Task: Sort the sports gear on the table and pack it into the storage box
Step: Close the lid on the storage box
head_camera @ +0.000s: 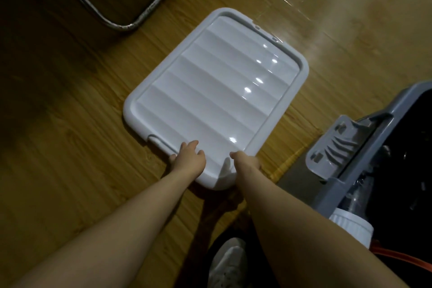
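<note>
Both the left hand [190,155] and right hand [245,159] grip the white lid's [210,91] near edge on the floor [70,124]; gripped only there, the glossy lid could slip.

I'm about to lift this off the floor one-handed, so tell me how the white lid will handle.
The white lid is probably stiff: its moulded ribs and raised rim suggest rigid plastic. It looks thin and likely light, yet broad, so a single grip at one edge may let it tilt or swing. Its glossy surface could be slippery; the left hand and right hand hold its near edge.
</note>
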`<action>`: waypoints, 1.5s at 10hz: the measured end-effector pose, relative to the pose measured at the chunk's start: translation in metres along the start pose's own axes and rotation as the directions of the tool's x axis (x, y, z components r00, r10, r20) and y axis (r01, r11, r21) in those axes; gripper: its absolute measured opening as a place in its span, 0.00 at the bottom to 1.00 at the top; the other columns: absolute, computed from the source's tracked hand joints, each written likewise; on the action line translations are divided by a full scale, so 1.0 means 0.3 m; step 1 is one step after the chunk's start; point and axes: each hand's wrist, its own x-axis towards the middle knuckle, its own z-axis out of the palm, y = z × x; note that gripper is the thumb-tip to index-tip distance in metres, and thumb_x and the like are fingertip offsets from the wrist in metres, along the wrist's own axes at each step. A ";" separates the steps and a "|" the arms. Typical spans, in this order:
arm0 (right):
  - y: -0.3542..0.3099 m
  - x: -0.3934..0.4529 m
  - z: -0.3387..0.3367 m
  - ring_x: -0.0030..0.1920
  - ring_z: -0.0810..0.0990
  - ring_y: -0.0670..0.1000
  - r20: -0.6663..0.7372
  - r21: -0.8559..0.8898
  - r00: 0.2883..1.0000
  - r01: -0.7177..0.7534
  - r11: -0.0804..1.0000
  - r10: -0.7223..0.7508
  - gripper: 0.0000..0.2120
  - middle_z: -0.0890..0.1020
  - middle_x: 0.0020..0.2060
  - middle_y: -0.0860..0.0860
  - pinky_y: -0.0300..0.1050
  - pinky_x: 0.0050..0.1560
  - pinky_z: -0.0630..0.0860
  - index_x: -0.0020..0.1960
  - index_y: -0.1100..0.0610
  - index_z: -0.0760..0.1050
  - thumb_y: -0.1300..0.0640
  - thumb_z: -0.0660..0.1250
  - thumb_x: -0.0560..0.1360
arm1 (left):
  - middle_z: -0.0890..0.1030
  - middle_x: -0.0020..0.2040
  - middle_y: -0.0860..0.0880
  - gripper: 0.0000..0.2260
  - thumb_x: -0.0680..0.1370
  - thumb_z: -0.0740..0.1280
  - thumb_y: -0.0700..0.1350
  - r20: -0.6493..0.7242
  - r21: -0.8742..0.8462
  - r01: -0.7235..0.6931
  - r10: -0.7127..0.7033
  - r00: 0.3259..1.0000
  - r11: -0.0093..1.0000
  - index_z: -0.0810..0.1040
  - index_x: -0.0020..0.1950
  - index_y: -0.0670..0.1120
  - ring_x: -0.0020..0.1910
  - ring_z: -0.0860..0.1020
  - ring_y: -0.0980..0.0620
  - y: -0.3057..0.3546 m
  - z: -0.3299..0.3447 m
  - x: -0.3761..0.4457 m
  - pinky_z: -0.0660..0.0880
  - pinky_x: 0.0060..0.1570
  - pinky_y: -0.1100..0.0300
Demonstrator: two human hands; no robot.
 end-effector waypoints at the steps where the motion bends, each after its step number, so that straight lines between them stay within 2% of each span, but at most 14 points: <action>1: -0.017 -0.038 -0.003 0.65 0.71 0.60 0.065 0.056 0.994 0.085 0.995 -0.088 0.30 0.72 0.66 0.59 0.54 0.65 0.70 0.70 0.62 0.64 0.53 0.69 0.73 | 0.55 0.77 0.48 0.21 0.82 0.57 0.50 -0.112 0.031 -0.026 0.029 0.993 0.999 0.62 0.75 0.51 0.72 0.56 0.39 0.013 -0.044 -0.040 0.58 0.68 0.54; 2: -0.055 -0.091 -0.012 0.53 0.76 0.58 0.103 0.181 0.985 0.116 0.977 -0.136 0.24 0.76 0.57 0.57 0.49 0.50 0.74 0.63 0.62 0.68 0.59 0.70 0.70 | 0.48 0.77 0.46 0.25 0.80 0.62 0.50 -0.207 -0.084 0.027 -0.044 0.977 0.996 0.59 0.75 0.50 0.74 0.52 0.39 0.035 -0.070 -0.096 0.61 0.70 0.50; 3: -0.102 -0.188 -0.050 0.47 0.76 0.56 0.087 0.268 0.957 0.246 0.931 -0.278 0.18 0.76 0.50 0.56 0.49 0.45 0.75 0.57 0.61 0.69 0.63 0.69 0.69 | 0.46 0.77 0.39 0.35 0.79 0.64 0.51 -0.162 -0.395 0.231 -0.315 0.935 0.889 0.45 0.78 0.46 0.73 0.57 0.35 0.106 -0.097 -0.170 0.65 0.68 0.47; 4: -0.136 -0.264 -0.092 0.47 0.78 0.56 0.017 0.276 0.901 0.413 0.868 -0.434 0.14 0.78 0.47 0.55 0.52 0.50 0.78 0.53 0.59 0.69 0.60 0.68 0.70 | 0.60 0.74 0.36 0.32 0.81 0.60 0.48 -0.056 -0.527 0.298 -0.382 0.922 0.796 0.46 0.77 0.38 0.70 0.65 0.37 0.173 -0.118 -0.210 0.66 0.65 0.50; 5: -0.176 -0.344 -0.169 0.48 0.79 0.58 -0.007 0.275 0.838 0.526 0.805 -0.545 0.13 0.78 0.47 0.56 0.51 0.49 0.78 0.51 0.59 0.68 0.59 0.68 0.70 | 0.67 0.71 0.37 0.21 0.83 0.53 0.42 -0.003 -0.541 0.310 -0.370 0.929 0.782 0.59 0.73 0.34 0.68 0.69 0.39 0.249 -0.157 -0.280 0.71 0.59 0.53; 6: -0.205 -0.424 -0.275 0.47 0.77 0.56 -0.051 0.292 0.829 0.546 0.785 -0.557 0.14 0.77 0.47 0.55 0.50 0.49 0.77 0.51 0.58 0.67 0.59 0.69 0.70 | 0.69 0.70 0.40 0.19 0.82 0.56 0.40 -0.011 -0.337 0.275 -0.296 0.955 0.901 0.64 0.72 0.37 0.68 0.70 0.39 0.355 -0.218 -0.414 0.74 0.59 0.54; 7: -0.210 -0.510 -0.390 0.47 0.79 0.59 -0.123 0.342 0.844 0.529 0.777 -0.521 0.19 0.79 0.49 0.58 0.57 0.51 0.79 0.54 0.64 0.70 0.58 0.69 0.66 | 0.71 0.68 0.39 0.19 0.81 0.58 0.39 -0.129 0.126 0.060 -0.044 0.991 0.990 0.65 0.71 0.36 0.66 0.72 0.37 0.449 -0.242 -0.512 0.68 0.65 0.47; 8: -0.202 -0.579 -0.547 0.52 0.79 0.61 -0.212 0.384 0.836 0.548 0.743 -0.506 0.24 0.79 0.54 0.60 0.57 0.54 0.78 0.60 0.65 0.70 0.58 0.69 0.66 | 0.69 0.70 0.35 0.19 0.81 0.53 0.35 -0.168 0.160 -0.030 0.058 0.984 0.987 0.61 0.72 0.34 0.66 0.71 0.34 0.550 -0.260 -0.656 0.66 0.65 0.47; 9: -0.157 -0.609 -0.729 0.51 0.77 0.60 -0.286 0.366 0.839 0.543 0.756 -0.464 0.24 0.77 0.55 0.60 0.48 0.50 0.76 0.62 0.65 0.69 0.55 0.68 0.70 | 0.67 0.70 0.33 0.19 0.81 0.50 0.33 -0.180 0.223 -0.119 0.161 0.970 0.968 0.61 0.72 0.33 0.65 0.69 0.29 0.633 -0.179 -0.745 0.64 0.67 0.40; 10: -0.082 -0.633 -0.908 0.51 0.78 0.60 -0.363 0.323 0.832 0.535 0.780 -0.420 0.26 0.78 0.56 0.60 0.46 0.46 0.74 0.61 0.66 0.70 0.53 0.68 0.69 | 0.61 0.70 0.31 0.20 0.80 0.47 0.34 -0.182 0.136 -0.125 0.148 0.972 0.983 0.59 0.73 0.34 0.67 0.63 0.30 0.711 -0.102 -0.872 0.61 0.67 0.50; 11: 0.024 -0.670 -1.077 0.51 0.78 0.60 -0.408 0.235 0.833 0.492 0.838 -0.374 0.27 0.79 0.55 0.59 0.48 0.48 0.74 0.60 0.64 0.72 0.47 0.68 0.69 | 0.60 0.69 0.32 0.21 0.80 0.48 0.36 -0.146 0.013 -0.192 0.192 0.971 0.981 0.59 0.73 0.35 0.65 0.64 0.35 0.758 -0.015 -0.999 0.64 0.61 0.52; 12: 0.161 -0.700 -1.203 0.53 0.79 0.60 -0.438 0.106 0.828 0.434 0.895 -0.350 0.31 0.80 0.55 0.58 0.49 0.51 0.75 0.59 0.61 0.76 0.37 0.64 0.69 | 0.61 0.70 0.31 0.23 0.80 0.56 0.40 -0.148 -0.246 -0.278 0.247 0.958 0.929 0.56 0.74 0.36 0.68 0.64 0.33 0.764 0.026 -1.151 0.65 0.65 0.48; 14: 0.378 -0.770 -1.311 0.57 0.78 0.59 -0.446 -0.265 0.806 0.296 0.918 -0.389 0.34 0.79 0.56 0.56 0.47 0.50 0.71 0.58 0.58 0.75 0.30 0.56 0.72 | 0.59 0.71 0.31 0.25 0.79 0.59 0.38 -0.058 -0.082 -0.407 0.403 0.913 0.910 0.55 0.74 0.36 0.68 0.63 0.33 0.707 0.084 -1.259 0.64 0.65 0.48; 15: 0.410 -0.778 -1.334 0.58 0.75 0.57 -0.458 -0.501 0.699 0.308 0.809 -0.550 0.25 0.77 0.57 0.55 0.48 0.55 0.70 0.59 0.57 0.72 0.38 0.57 0.76 | 0.55 0.72 0.32 0.25 0.79 0.59 0.38 -0.021 -0.043 -0.404 0.403 0.915 0.914 0.54 0.73 0.35 0.68 0.64 0.35 0.673 0.090 -1.255 0.64 0.64 0.51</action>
